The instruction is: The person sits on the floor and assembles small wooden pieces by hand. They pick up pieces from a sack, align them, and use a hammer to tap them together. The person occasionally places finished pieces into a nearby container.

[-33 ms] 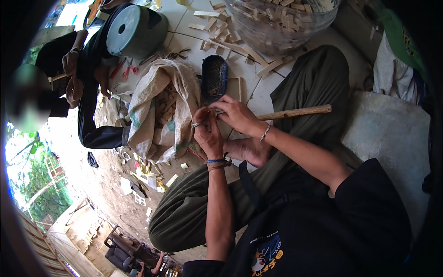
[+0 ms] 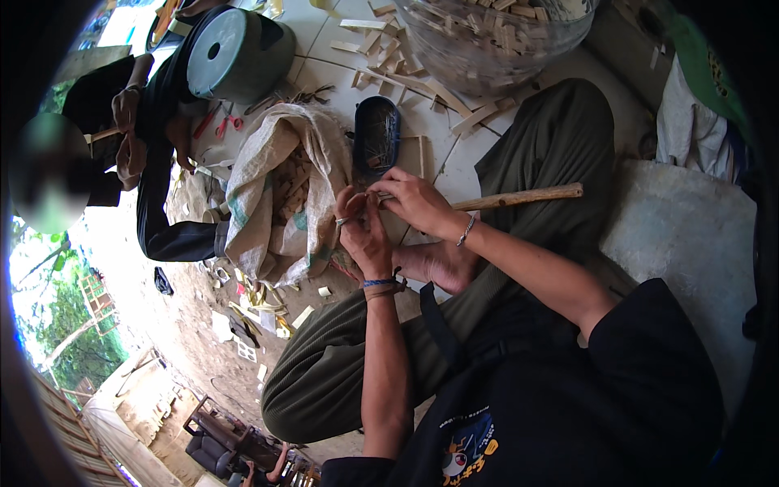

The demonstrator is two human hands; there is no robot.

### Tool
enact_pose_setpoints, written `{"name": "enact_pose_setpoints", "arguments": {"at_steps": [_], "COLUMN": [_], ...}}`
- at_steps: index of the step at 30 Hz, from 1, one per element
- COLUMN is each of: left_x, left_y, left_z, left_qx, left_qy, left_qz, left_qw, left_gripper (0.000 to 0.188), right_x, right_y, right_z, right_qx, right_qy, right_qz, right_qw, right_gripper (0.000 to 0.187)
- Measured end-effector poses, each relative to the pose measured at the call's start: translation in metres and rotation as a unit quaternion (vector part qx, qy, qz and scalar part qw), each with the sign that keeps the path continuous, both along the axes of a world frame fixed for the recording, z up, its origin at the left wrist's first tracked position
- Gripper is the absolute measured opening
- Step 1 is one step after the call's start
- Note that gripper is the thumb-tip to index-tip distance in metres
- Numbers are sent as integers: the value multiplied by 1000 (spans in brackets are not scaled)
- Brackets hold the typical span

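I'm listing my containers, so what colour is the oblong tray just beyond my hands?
The tray is dark blue, seen in the head view.

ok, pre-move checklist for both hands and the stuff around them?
1. Left hand and right hand close together: ok.
2. What they pinch, if anything: cannot tell, too small.
3. Dark blue tray near the hands, thin pieces inside: ok.
4. Sack open, wooden chunks visible: ok.
5. Wooden handle's far end: cannot tell, hidden behind right hand.
6. Loose wood strips gathered: not ok, strewn beside clear tub.
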State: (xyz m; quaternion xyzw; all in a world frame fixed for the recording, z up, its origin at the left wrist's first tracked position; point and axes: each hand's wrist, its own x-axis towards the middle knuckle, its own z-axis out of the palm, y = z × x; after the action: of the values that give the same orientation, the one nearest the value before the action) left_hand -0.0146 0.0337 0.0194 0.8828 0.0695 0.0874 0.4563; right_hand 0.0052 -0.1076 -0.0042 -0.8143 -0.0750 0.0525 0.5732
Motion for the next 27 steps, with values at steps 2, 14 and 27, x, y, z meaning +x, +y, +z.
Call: {"name": "enact_pose_setpoints", "arguments": {"at_steps": [2,14,27], "left_x": [1,1,3], "left_y": [1,3,5], "left_z": [3,-11,-8], "left_qx": [10,-42,-95], "left_qy": [-1,-5,26], "left_qz": [-11,6,0], "left_qw": [1000,999,995], "left_gripper": [37,33,30], "right_x": [3,2,3], "right_y": [0,8,8], "right_z": [-3,-11,-11], "right_qx": [3,-20,-3], "right_qy": [-12,-9,9], "right_qz": [10,-11,-18], "right_qw": [1000,1000,1000], "right_gripper": [31,25,25]}}
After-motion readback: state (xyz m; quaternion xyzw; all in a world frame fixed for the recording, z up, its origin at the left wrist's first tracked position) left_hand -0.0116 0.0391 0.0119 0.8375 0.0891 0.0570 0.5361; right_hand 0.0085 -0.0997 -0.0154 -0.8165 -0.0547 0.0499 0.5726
